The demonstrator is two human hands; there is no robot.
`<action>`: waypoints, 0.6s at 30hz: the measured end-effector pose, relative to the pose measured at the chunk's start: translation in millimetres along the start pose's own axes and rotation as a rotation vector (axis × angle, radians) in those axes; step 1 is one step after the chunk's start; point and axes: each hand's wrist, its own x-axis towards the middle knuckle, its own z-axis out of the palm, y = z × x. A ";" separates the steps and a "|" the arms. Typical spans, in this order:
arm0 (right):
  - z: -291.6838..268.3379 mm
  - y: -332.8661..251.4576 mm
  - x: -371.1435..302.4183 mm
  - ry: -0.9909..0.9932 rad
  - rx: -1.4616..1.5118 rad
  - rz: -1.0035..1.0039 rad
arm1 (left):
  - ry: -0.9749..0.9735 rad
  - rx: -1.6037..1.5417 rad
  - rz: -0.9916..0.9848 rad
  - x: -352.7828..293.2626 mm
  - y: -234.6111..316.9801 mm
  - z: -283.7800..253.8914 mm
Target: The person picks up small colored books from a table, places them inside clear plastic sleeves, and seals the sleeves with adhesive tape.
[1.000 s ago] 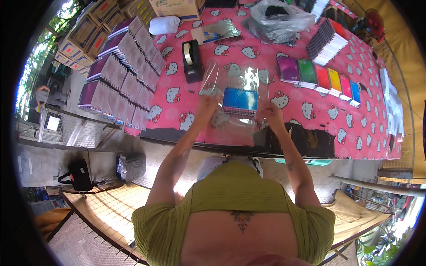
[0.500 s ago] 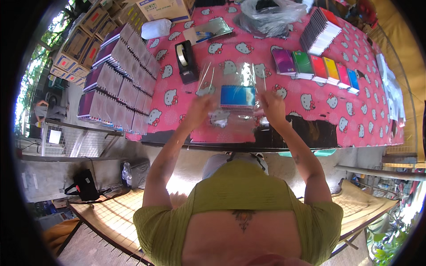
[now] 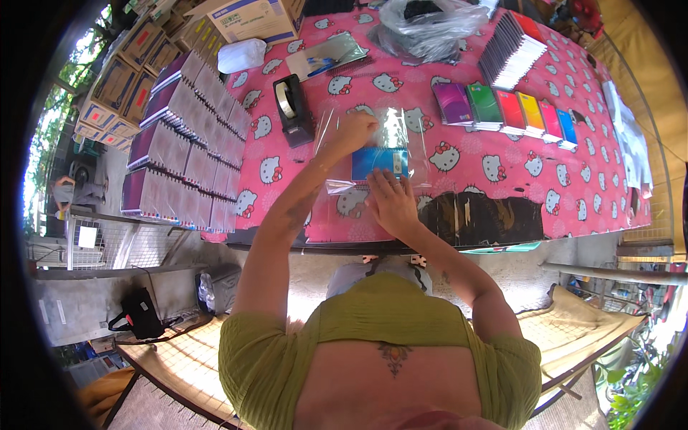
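A blue spiral notebook (image 3: 369, 163) lies on a sheet of clear plastic film (image 3: 414, 147) in front of me. My right hand (image 3: 393, 204) rests on the notebook's near edge, palm down with fingers stretched out. Over the film just beyond the notebook's far edge is my left hand (image 3: 355, 132), its fingers curled closed. What they grip, if anything, is hidden; film lies right around them. A black tape dispenser (image 3: 294, 115) with a roll of clear tape stands beyond my left forearm.
Tall stacks of spiral notebooks (image 3: 190, 150) stand at the left. A row of small coloured notebooks (image 3: 510, 111) lies at the right, below a leaning notebook stack (image 3: 510, 54). Crumpled plastic (image 3: 430, 29) and a cardboard box (image 3: 251, 18) sit at the far side of the pink tablecloth (image 3: 494, 143).
My left hand has moved from the film's left side to beyond the notebook, closing. My right hand has come from the film's right side onto the notebook and flattened. The view has shifted slightly.
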 end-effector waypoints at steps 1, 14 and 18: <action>0.4 -1.0 0.9 -0.002 0.007 -0.006 | -0.054 0.137 0.019 2.8 -11.3 10.4; 4.0 3.8 -1.0 0.059 0.023 -0.012 | -0.150 0.307 0.080 24.1 -11.8 20.4; 1.6 2.9 1.0 0.062 0.023 -0.033 | 0.092 0.357 0.241 18.1 -15.8 18.4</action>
